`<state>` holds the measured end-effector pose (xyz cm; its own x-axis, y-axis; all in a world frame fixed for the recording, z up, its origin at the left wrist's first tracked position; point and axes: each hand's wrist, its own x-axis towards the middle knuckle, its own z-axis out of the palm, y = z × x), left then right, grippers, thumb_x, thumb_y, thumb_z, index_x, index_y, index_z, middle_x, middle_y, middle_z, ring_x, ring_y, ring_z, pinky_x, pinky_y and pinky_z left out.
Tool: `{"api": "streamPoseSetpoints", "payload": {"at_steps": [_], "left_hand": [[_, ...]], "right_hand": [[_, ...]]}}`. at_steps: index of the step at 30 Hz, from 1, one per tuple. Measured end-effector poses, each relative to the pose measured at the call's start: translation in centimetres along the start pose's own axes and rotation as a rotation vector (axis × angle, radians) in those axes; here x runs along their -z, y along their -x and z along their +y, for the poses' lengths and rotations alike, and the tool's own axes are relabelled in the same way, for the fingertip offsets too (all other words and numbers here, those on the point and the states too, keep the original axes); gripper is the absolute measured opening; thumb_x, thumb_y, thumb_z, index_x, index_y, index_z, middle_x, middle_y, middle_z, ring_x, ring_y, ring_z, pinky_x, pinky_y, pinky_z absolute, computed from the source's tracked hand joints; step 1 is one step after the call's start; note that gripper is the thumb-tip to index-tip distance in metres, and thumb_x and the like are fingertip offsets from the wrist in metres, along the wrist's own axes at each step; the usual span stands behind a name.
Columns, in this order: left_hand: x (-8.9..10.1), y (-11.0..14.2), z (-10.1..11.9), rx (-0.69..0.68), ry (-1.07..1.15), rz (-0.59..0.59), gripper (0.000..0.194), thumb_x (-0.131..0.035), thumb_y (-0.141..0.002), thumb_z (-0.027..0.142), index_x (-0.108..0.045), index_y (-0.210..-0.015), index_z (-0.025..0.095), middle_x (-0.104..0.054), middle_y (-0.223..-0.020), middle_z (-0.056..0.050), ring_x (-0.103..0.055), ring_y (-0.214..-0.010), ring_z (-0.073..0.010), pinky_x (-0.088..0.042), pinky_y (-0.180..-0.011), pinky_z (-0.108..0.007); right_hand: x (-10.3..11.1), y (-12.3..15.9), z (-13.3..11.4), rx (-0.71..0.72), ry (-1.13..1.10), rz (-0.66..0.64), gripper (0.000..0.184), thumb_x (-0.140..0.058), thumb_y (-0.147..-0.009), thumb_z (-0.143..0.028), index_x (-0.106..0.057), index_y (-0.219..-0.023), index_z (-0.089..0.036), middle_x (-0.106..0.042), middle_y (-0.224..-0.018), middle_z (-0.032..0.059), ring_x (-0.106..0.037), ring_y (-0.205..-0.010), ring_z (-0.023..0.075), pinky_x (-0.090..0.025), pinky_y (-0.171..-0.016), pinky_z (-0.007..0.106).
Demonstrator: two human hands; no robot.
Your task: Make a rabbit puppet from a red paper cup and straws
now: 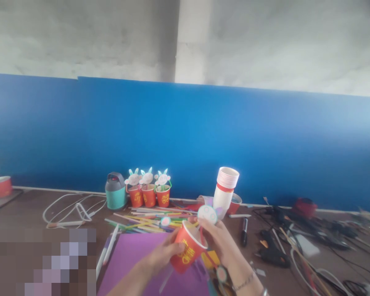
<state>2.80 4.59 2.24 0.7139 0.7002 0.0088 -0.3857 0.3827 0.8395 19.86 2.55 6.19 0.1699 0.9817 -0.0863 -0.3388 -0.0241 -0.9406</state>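
Observation:
My left hand [162, 255] wraps round the side of a red paper cup [187, 247] with yellow print, held tilted above a purple sheet [135, 259]. My right hand [219, 238] is closed at the cup's rim, its fingers at a round white paper face [207, 213] with pale ears that sticks up from the cup. Just beyond lies a heap of coloured straws [154, 220].
Three finished red cups with bunny faces [148, 190] stand by the blue wall, next to a teal and grey container [115, 190]. A stack of white paper cups [224, 188], a black marker [243, 231], a glue gun [271, 248], white cable [70, 207] and tangled wires [314, 230] lie around.

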Motion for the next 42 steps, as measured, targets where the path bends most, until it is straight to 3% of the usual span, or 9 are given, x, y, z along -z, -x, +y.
{"api": "streamPoseSetpoints", "payload": {"at_steps": [10,16,19,22,24,28,32,37,42], "left_hand": [[-0.4,-0.2,0.4,-0.021,-0.022,-0.027,0.060,-0.082,-0.059,0.040,-0.064,-0.113,0.021,-0.069,-0.101,-0.008,-0.061,-0.099,-0.0272,-0.045,-0.084,-0.033],[0.3,-0.5,-0.1,-0.028,-0.006,0.068,0.062,-0.079,-0.062,0.041,-0.061,-0.117,0.020,-0.071,-0.095,-0.009,-0.066,-0.081,-0.0241,-0.048,-0.075,-0.033],[0.6,-1.0,0.2,-0.090,0.026,0.233,0.057,-0.074,-0.067,0.048,-0.062,-0.113,0.017,-0.071,-0.084,-0.008,-0.066,-0.071,-0.0217,-0.049,-0.070,-0.032],[0.5,-1.3,0.8,-0.192,0.109,0.375,0.051,-0.076,-0.066,0.047,-0.065,-0.106,0.016,-0.072,-0.095,-0.009,-0.066,-0.087,-0.0237,-0.048,-0.081,-0.032],[0.4,-1.5,1.1,-0.239,0.140,0.410,0.052,-0.077,-0.064,0.045,-0.065,-0.106,0.017,-0.070,-0.103,-0.009,-0.064,-0.098,-0.0257,-0.046,-0.087,-0.033],[0.5,-1.7,1.2,-0.267,0.116,0.429,0.057,-0.075,-0.064,0.050,-0.063,-0.109,0.017,-0.071,-0.102,-0.009,-0.063,-0.099,-0.0265,-0.046,-0.085,-0.034],[0.7,-1.7,1.0,-0.271,0.086,0.429,0.064,-0.080,-0.058,0.048,-0.062,-0.112,0.018,-0.071,-0.093,-0.008,-0.065,-0.086,-0.0242,-0.047,-0.074,-0.030],[0.3,-1.4,1.0,-0.267,0.034,0.392,0.066,-0.083,-0.059,0.036,-0.058,-0.117,0.020,-0.070,-0.094,-0.008,-0.064,-0.076,-0.0198,-0.046,-0.070,-0.028],[0.4,-1.5,0.9,-0.257,0.080,0.445,0.064,-0.083,-0.059,0.036,-0.059,-0.116,0.020,-0.070,-0.099,-0.008,-0.064,-0.082,-0.0210,-0.047,-0.076,-0.031]], "right_hand": [[-0.2,0.2,-0.2,0.005,0.043,-0.013,0.044,-0.082,-0.053,-0.042,-0.073,-0.083,-0.011,-0.074,-0.080,0.0116,-0.068,-0.084,0.0286,-0.051,-0.075,0.034],[0.5,-0.1,-0.7,0.066,0.187,-0.041,0.047,-0.073,-0.064,-0.053,-0.071,-0.089,-0.013,-0.072,-0.084,0.0110,-0.066,-0.082,0.0274,-0.049,-0.072,0.034],[1.0,0.2,-1.6,0.292,0.410,0.229,0.046,-0.068,-0.068,-0.054,-0.067,-0.096,-0.016,-0.070,-0.096,0.0109,-0.062,-0.093,0.0275,-0.047,-0.074,0.032],[0.8,1.0,-2.4,0.555,0.635,0.446,0.033,-0.064,-0.073,-0.051,-0.064,-0.085,-0.020,-0.069,-0.088,0.0074,-0.060,-0.081,0.0224,-0.045,-0.067,0.029],[0.2,1.7,-2.3,0.540,0.810,0.348,0.033,-0.058,-0.078,-0.051,-0.060,-0.065,-0.020,-0.064,-0.064,0.0033,-0.054,-0.060,0.0169,-0.040,-0.056,0.026],[-0.9,2.4,-1.0,0.159,1.016,-0.032,0.051,-0.059,-0.075,-0.054,-0.049,-0.039,-0.019,-0.047,-0.036,-0.0010,-0.040,-0.037,0.0100,-0.027,-0.041,0.024],[-1.2,2.1,0.6,-0.083,0.845,-0.285,0.044,-0.066,-0.070,-0.052,-0.059,-0.043,-0.017,-0.051,-0.035,-0.0013,-0.039,-0.031,0.0079,-0.027,-0.037,0.022],[-1.5,0.6,1.3,0.060,0.348,-0.028,0.035,-0.075,-0.062,-0.044,-0.070,-0.084,-0.018,-0.065,-0.058,-0.0004,-0.051,-0.048,0.0121,-0.035,-0.044,0.022],[-2.2,0.4,0.9,0.119,0.103,0.222,0.030,-0.077,-0.054,-0.039,-0.070,-0.070,-0.015,-0.063,-0.057,0.0000,-0.054,-0.056,0.0137,-0.040,-0.054,0.024]]}}
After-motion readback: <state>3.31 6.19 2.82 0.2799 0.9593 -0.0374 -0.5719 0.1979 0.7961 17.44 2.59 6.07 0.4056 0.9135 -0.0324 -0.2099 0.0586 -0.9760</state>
